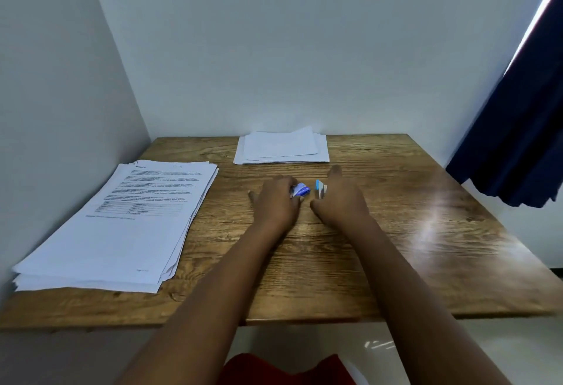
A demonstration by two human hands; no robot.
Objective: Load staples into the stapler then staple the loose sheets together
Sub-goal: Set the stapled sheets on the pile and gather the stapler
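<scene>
While both forearms are stretched over the wooden table (396,232), a blue-white staple box (300,191) is gripped by the left hand (278,205); a light-blue stapler (320,188) is held by the right hand (341,202), mid-table.

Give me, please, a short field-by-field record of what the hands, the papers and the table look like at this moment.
left hand: grips a small blue-and-white box
right hand: holds a small light-blue item, too small to identify
printed stack: on the table's left side
blank stack: at the far edge, sheets slightly askew
table: wooden, set against the wall
stapler: not clearly visible
curtain: dark blue, at right
</scene>
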